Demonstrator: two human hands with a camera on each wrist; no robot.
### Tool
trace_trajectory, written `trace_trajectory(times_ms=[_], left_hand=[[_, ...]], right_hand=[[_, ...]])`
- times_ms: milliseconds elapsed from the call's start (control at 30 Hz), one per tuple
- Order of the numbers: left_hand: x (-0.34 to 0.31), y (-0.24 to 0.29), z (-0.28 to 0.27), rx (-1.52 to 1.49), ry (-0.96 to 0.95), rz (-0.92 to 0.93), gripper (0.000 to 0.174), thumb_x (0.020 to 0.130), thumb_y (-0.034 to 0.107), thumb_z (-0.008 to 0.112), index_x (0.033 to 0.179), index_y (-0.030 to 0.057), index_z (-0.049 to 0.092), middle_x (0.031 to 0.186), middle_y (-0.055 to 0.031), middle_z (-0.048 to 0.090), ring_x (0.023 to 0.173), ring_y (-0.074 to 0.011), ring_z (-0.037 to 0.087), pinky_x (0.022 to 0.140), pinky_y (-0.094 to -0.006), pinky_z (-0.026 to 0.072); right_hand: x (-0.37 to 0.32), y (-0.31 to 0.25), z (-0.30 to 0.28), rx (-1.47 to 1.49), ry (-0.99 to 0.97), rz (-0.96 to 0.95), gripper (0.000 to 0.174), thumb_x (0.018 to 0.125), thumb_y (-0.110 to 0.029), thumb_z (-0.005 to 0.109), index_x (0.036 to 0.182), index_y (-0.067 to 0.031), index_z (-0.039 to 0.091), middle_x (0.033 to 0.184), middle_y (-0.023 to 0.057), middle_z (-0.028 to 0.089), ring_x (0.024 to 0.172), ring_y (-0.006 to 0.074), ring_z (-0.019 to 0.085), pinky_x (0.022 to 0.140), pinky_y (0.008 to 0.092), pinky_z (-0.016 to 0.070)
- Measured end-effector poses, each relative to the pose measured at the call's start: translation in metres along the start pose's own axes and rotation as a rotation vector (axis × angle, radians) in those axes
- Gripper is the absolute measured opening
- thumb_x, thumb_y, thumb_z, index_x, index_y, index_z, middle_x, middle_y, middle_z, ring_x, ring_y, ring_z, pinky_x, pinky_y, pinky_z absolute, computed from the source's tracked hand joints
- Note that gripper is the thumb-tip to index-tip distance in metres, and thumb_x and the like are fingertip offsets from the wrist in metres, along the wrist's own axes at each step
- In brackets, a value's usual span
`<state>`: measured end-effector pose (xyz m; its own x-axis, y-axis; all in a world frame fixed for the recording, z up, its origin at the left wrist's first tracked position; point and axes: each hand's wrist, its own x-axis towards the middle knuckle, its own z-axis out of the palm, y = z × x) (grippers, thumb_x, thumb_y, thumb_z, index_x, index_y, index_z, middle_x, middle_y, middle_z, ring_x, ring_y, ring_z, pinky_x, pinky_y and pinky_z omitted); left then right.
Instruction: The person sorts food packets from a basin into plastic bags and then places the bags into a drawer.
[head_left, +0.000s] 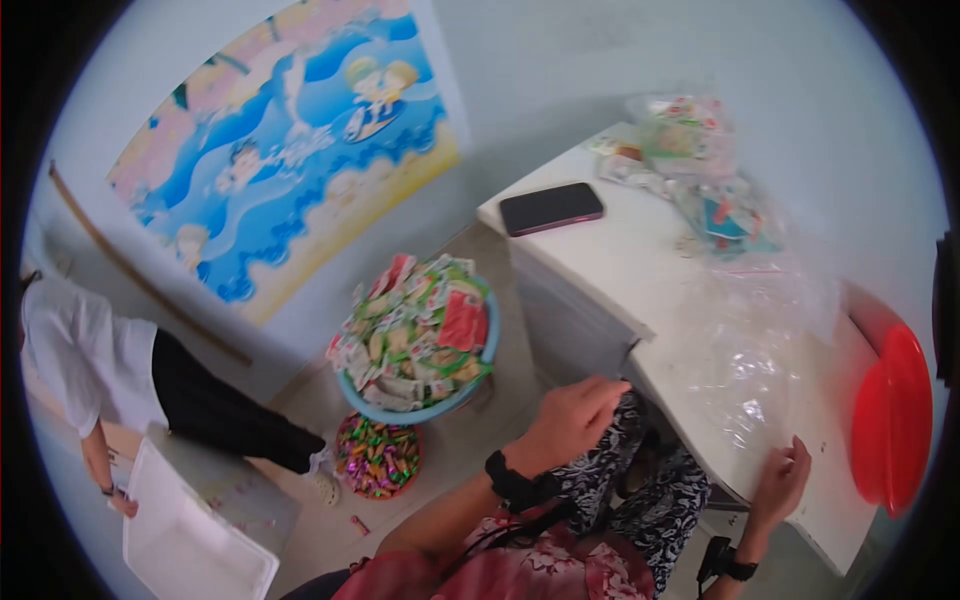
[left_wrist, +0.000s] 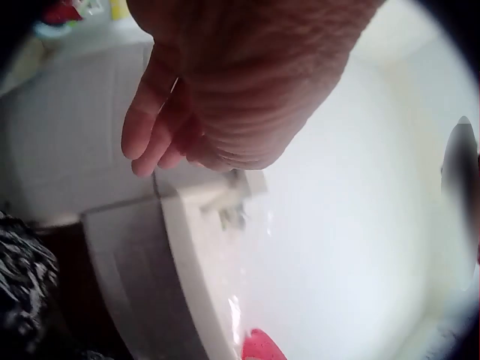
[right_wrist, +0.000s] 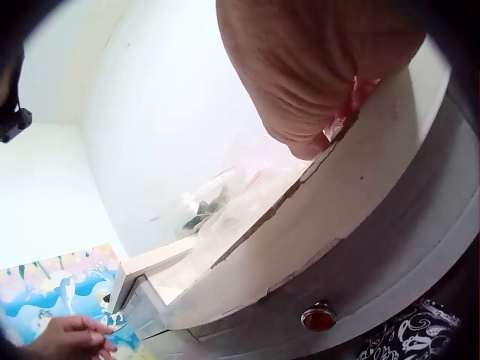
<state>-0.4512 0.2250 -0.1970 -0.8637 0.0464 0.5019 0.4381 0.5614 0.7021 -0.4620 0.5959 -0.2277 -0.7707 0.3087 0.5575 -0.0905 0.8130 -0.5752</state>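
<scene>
Here, the left hand (head_left: 578,425) hovers, loosely bent, empty; the right hand (head_left: 782,485), loosely open, seemingly empty, has clear plastic (head_left: 740,385) at eleven o'clock, a red basin (head_left: 893,425) at two.

One phone (head_left: 552,212) on the near-white surface (head_left: 645,255). One blue tub (head_left: 405,411), one small tub (head_left: 405,491), one white bin (head_left: 150,520). One wall poster (head_left: 300,150), one pole (head_left: 140,278). One loose sweet (head_left: 360,525) on the floor (head_left: 325,540). Clear bags (head_left: 745,350): several, overlapping. Packets (head_left: 405,330), tubbed sweets (head_left: 378,455): many, uncountable.
</scene>
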Motion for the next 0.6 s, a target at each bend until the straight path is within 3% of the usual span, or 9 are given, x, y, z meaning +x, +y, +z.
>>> trace_trajectory(times_ms=[133, 200, 267, 367, 467, 500, 600], left_hand=[[-0.052, -0.082, -0.04, 0.143, 0.13, -0.221, 0.02, 0.097, 0.006, 0.066, 0.116, 0.0034, 0.07, 0.094, -0.0114, 0.072, 0.08, -0.0226, 0.072, 0.07, -0.0343, 0.056], [-0.085, -0.122, -0.063, 0.119, 0.21, -0.482, 0.017, 0.096, 0.014, 0.064, 0.109, 0.0052, 0.071, 0.092, -0.0147, 0.072, 0.078, -0.029, 0.072, 0.069, -0.0407, 0.0552], [-0.11, -0.148, -0.089, 0.197, 0.365, -0.609, 0.019, 0.094, 0.013, 0.066, 0.11, 0.0038, 0.071, 0.089, -0.014, 0.072, 0.078, -0.0252, 0.072, 0.07, -0.0392, 0.0551], [-0.134, -0.181, -0.126, 0.371, 0.568, -0.68, 0.023, 0.092, 0.011, 0.068, 0.113, 0.0018, 0.069, 0.099, -0.016, 0.072, 0.084, -0.0268, 0.071, 0.078, -0.0392, 0.0553], [-0.139, -0.212, -0.164, 0.532, 0.668, -0.699, 0.027, 0.09, 0.012, 0.071, 0.114, -0.0002, 0.067, 0.108, -0.0183, 0.071, 0.093, -0.0313, 0.07, 0.084, -0.0418, 0.055], [-0.138, -0.229, -0.18, 0.591, 0.689, -0.685, 0.03, 0.089, 0.014, 0.072, 0.114, -0.0009, 0.067, 0.111, -0.0196, 0.071, 0.096, -0.0336, 0.07, 0.085, -0.0433, 0.0549], [-0.131, -0.278, -0.221, 0.845, 0.608, -0.71, 0.046, 0.086, 0.027, 0.078, 0.119, -0.0029, 0.064, 0.113, -0.0227, 0.07, 0.104, -0.0399, 0.067, 0.088, -0.0489, 0.0542]], right_hand=[[0.005, 0.013, -0.003, 0.128, -0.072, 0.125, 0.04, 0.095, -0.002, 0.064, 0.134, -0.0047, 0.062, 0.091, 0.002, 0.058, 0.072, 0.0099, 0.051, 0.066, 0.0268, 0.0458], [0.004, 0.022, -0.003, 0.115, -0.071, 0.133, 0.044, 0.095, 0.0, 0.062, 0.138, -0.0066, 0.06, 0.092, 0.0015, 0.057, 0.073, 0.0093, 0.05, 0.066, 0.026, 0.0445], [0.003, 0.017, -0.001, 0.117, -0.028, 0.157, 0.047, 0.095, 0.001, 0.062, 0.141, -0.0069, 0.059, 0.092, 0.0011, 0.054, 0.074, 0.0087, 0.047, 0.067, 0.0257, 0.0435], [0.004, 0.014, -0.004, 0.121, -0.028, 0.144, 0.048, 0.097, 0.0, 0.061, 0.144, -0.0062, 0.056, 0.103, 0.0027, 0.062, 0.08, 0.0115, 0.054, 0.069, 0.0261, 0.0449], [0.004, 0.016, -0.002, -0.021, 0.186, -0.037, 0.047, 0.098, -0.002, 0.062, 0.145, -0.0057, 0.056, 0.123, 0.006, 0.067, 0.091, 0.0166, 0.063, 0.074, 0.0263, 0.0471], [0.005, 0.023, -0.008, -0.026, 0.227, -0.057, 0.048, 0.099, -0.005, 0.062, 0.147, -0.0062, 0.055, 0.13, 0.0107, 0.069, 0.097, 0.0232, 0.068, 0.077, 0.0301, 0.051], [0.007, -0.005, -0.024, -0.026, 0.195, -0.227, 0.035, 0.106, -0.004, 0.055, 0.14, -0.0023, 0.058, 0.142, 0.0123, 0.06, 0.119, 0.0227, 0.061, 0.085, 0.0315, 0.048]])
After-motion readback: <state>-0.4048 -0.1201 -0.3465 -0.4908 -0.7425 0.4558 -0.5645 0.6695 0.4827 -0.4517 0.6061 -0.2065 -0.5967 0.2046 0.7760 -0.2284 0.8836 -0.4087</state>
